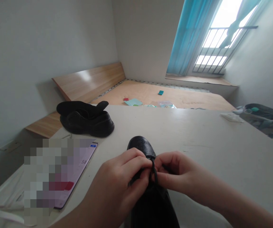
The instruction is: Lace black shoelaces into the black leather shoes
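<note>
One black leather shoe (pixel 141 144) sits on the white surface (pixel 205 136), directly under the left hand (pixel 116 180) and right hand (pixel 174 172). Both grips are closed, fingers curled and meeting over a black lace (pixel 153 171) at the shoe's top. Left grip clenches the lace from the near side; right grip pinches it with thumb and fingertips. Lace forms a small upright loop between them, partly hidden by the fingers, so the exact crossing is unclear. Step in hand looks like loop work on the lace. Next move calls for keeping tension on both sides while the strands are drawn outward.

Around it: a dark shoe (pixel 86 122) on the surface's far left, a pixelated phone (pixel 84 167) beside the left forearm, a wooden bed platform (pixel 174 95) beyond with small coloured items, a grey bag (pixel 260 118) at right, and a barred window (pixel 212 44) with teal curtains (pixel 184 41).
</note>
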`<state>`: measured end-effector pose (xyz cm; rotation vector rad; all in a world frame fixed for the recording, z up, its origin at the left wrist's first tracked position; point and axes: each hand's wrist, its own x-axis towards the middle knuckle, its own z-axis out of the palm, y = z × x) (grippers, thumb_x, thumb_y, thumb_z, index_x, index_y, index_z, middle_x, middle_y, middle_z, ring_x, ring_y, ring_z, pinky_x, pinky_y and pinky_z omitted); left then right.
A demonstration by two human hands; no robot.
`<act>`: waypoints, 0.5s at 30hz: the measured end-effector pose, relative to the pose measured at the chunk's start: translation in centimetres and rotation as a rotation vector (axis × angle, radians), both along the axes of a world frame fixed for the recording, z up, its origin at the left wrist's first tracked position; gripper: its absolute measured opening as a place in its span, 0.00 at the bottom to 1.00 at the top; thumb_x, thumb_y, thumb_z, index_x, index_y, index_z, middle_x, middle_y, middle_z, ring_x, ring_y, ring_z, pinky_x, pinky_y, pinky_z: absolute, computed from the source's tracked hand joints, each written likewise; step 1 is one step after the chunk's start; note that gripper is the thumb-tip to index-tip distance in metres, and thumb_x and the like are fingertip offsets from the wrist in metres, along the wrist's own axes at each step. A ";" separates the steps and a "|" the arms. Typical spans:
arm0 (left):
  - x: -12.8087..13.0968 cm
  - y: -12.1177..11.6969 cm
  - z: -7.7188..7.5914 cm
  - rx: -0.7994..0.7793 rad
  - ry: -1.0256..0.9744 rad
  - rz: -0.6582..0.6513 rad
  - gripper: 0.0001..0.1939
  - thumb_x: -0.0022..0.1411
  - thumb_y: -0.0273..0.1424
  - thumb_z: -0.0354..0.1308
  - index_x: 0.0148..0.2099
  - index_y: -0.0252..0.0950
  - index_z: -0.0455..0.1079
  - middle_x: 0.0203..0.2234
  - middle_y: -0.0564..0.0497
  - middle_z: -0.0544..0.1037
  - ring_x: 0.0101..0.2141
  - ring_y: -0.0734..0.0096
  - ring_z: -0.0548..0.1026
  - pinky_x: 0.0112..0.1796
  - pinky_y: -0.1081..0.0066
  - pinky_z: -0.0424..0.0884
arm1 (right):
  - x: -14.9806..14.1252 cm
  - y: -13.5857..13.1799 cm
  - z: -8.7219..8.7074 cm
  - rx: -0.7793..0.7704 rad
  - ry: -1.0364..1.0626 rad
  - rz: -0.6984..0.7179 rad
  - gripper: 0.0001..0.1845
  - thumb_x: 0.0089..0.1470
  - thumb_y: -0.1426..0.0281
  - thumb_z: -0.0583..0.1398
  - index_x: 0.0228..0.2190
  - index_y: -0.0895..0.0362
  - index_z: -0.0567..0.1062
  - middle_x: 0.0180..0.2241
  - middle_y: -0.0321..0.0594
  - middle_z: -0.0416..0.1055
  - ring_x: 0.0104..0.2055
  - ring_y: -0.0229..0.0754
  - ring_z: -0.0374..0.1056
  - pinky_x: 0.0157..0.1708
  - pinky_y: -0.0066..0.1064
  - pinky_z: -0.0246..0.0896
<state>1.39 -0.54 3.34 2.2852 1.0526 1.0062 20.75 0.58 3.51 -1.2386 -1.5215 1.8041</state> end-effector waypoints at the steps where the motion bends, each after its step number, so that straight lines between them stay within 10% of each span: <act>1: 0.0 0.0 0.0 0.002 0.010 -0.007 0.08 0.64 0.22 0.53 0.39 0.40 0.69 0.34 0.56 0.75 0.33 0.77 0.74 0.33 0.77 0.68 | 0.0 0.0 0.0 0.001 0.006 0.003 0.11 0.47 0.66 0.66 0.25 0.59 0.70 0.20 0.28 0.54 0.24 0.31 0.45 0.22 0.26 0.37; 8: -0.3 0.1 0.5 -0.064 0.090 0.075 0.04 0.63 0.26 0.53 0.36 0.40 0.67 0.28 0.58 0.73 0.27 0.76 0.70 0.28 0.76 0.63 | 0.0 -0.4 0.7 0.198 -0.030 -0.011 0.12 0.54 0.62 0.61 0.27 0.57 0.68 0.23 0.30 0.57 0.25 0.34 0.50 0.23 0.26 0.44; 15: -1.5 0.0 1.1 -0.165 0.147 0.135 0.05 0.63 0.28 0.52 0.35 0.41 0.68 0.26 0.60 0.73 0.25 0.76 0.68 0.26 0.77 0.63 | 1.5 -0.7 1.3 1.030 -0.565 0.191 0.08 0.63 0.74 0.52 0.31 0.56 0.67 0.28 0.34 0.68 0.30 0.38 0.62 0.32 0.30 0.55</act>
